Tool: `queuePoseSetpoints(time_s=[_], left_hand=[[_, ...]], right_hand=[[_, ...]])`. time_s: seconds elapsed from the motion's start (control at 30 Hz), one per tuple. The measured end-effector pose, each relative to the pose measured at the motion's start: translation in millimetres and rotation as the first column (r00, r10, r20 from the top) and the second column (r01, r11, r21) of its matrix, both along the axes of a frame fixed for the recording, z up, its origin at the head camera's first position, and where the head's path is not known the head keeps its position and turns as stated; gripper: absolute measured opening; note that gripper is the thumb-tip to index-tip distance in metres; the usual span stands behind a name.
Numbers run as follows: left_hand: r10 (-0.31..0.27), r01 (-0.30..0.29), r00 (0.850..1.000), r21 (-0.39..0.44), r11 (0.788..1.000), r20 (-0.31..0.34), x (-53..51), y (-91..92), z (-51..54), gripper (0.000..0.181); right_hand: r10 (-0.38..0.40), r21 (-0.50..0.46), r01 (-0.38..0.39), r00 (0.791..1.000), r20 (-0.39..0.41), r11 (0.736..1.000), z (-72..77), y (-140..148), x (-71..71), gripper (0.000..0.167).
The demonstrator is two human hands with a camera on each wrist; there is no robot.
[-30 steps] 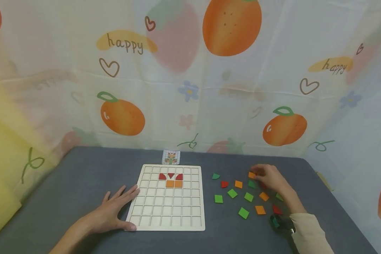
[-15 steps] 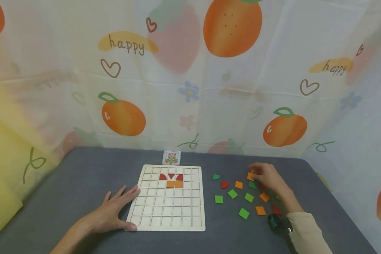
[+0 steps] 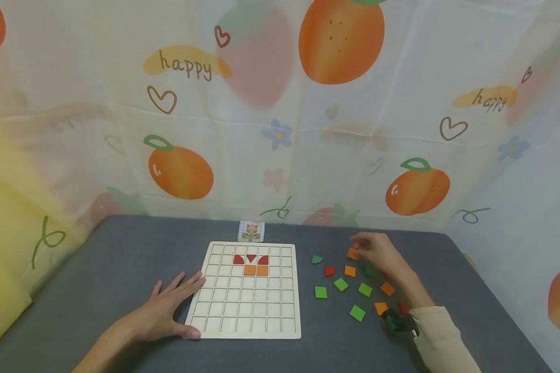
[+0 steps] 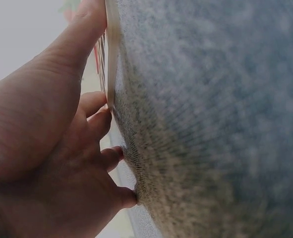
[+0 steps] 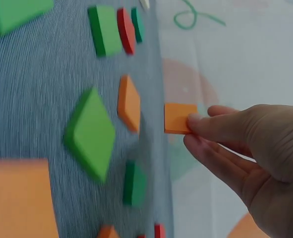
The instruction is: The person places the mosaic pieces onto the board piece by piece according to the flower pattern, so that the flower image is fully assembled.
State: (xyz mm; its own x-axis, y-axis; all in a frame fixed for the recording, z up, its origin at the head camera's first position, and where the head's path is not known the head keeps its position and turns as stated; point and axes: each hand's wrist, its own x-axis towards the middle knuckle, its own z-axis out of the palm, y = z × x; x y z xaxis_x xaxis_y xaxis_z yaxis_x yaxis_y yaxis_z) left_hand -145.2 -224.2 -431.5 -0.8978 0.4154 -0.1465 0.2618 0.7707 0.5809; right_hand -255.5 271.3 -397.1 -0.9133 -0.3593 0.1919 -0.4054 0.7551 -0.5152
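Observation:
My right hand point(image 3: 381, 255) pinches an orange square tile point(image 3: 352, 254) between thumb and fingers, lifted off the table in the right wrist view point(image 5: 178, 118). Beneath and around it lie loose tiles: another orange square point(image 3: 350, 271), green squares point(image 3: 340, 284) and a red quarter-round point(image 3: 329, 271). The fingers of my left hand point(image 3: 163, 313) are spread along the left edge of a white grid board point(image 3: 240, 311), thumb at its near corner. Set in the board's upper cells are two red quarter-rounds point(image 3: 263, 259), a red triangle point(image 3: 251, 257) and two orange squares point(image 3: 250, 270).
A small pattern card point(image 3: 251, 231) lies behind the board's far edge. A fruit-print curtain point(image 3: 261, 155) hangs at the back of the grey table point(image 3: 135, 259). More orange and red tiles lie under the right forearm, beside a dark wrist device point(image 3: 399, 321).
My right hand has moved left with the pinched orange tile, away from the far right of the loose pieces. The left hand and the board have stayed in place.

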Motion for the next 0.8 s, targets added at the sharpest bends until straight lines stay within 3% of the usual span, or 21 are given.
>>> queuePoseSetpoints(time_s=[0.37, 0.8], left_hand=[[0.001, -0.001, 1.000, 0.002, 1.000, -0.003, 0.4, -0.1, 0.5, 0.111], [-0.023, 0.023, 1.000, 0.020, 1.000, -0.021, 0.6, -3.1, -0.5, 0.112]], right_hand=[[0.115, -0.050, -0.113, 0.993, 0.041, 0.992, 0.4, -44, -5.8, 0.030], [0.187, -0.040, -0.186, 0.982, 0.033, 0.982, -2.0, -92, -8.6, 0.029]])
